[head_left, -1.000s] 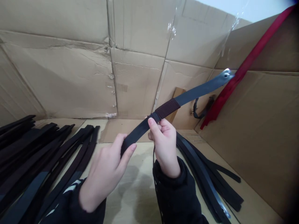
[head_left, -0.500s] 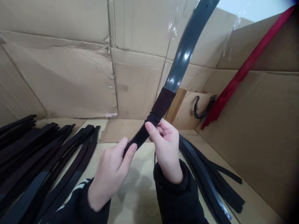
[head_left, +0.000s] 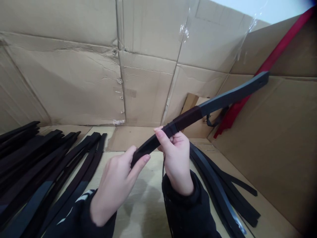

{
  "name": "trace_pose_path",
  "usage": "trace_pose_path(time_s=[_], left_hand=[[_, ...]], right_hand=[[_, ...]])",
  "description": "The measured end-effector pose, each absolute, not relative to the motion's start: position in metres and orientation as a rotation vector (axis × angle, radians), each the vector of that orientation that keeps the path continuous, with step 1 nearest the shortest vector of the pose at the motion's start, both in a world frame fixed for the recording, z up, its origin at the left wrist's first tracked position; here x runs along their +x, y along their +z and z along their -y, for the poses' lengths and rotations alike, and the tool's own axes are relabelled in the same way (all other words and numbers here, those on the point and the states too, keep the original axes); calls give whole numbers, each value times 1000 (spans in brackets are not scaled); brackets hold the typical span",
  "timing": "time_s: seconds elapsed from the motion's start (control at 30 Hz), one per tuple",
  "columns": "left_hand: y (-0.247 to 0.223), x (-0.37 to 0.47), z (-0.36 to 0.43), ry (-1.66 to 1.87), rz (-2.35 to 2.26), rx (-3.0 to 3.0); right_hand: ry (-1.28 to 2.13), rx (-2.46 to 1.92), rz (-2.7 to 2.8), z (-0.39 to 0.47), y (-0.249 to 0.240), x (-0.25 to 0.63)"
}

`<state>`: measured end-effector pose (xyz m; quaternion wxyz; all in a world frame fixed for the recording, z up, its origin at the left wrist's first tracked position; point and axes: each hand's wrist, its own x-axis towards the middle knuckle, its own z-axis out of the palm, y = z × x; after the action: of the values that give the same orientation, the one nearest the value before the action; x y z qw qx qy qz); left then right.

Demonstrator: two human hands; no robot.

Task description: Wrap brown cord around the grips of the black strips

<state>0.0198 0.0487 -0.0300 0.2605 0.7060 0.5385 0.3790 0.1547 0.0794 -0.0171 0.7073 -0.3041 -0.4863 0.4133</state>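
Above pale tabletop (head_left: pixel 141 188) | hands (head_left: pixel 143 162) angled inward, thumbs on strip (head_left: pixel 223 99)

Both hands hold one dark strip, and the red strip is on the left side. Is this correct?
No, the head view shows the red strip on the right side. The left hand and right hand do hold one dark strip.

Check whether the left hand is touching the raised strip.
Touching. The head view shows the left hand closed around the lower end of the raised strip, with no gap between them.
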Motion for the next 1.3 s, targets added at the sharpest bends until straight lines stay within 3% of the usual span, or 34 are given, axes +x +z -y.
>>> trace_pose_path(time_s=[0.27, 0.43, 0.5, 0.73, 0.87, 1.03, 1.13, 1.3], left_hand=[[-34, 8, -61, 593, -617, 1381], [-37, 17, -58, 1168, -1384, 1986], [-34, 18, -54, 1217, -1505, 2104], [-23, 11, -47, 756, -965, 1552], [-34, 11, -53, 1088, -1245, 1957], [-44, 16, -59, 1342, -1596, 2608], [-38, 15, -57, 1299, -1432, 2440], [-22, 10, -47, 837, -989, 1711]], right_hand=[[1170, -561, 1237, -75, -14, 158], [902, -637, 1145, -79, -13, 157], [881, -669, 1174, -79, -12, 157], [1013, -685, 1203, -76, -13, 155], [1139, -606, 1112, -77, -16, 150], [963, -644, 1019, -80, -17, 147], [1031, -583, 1118, -80, -17, 151], [1068, -567, 1188, -73, -15, 155]])
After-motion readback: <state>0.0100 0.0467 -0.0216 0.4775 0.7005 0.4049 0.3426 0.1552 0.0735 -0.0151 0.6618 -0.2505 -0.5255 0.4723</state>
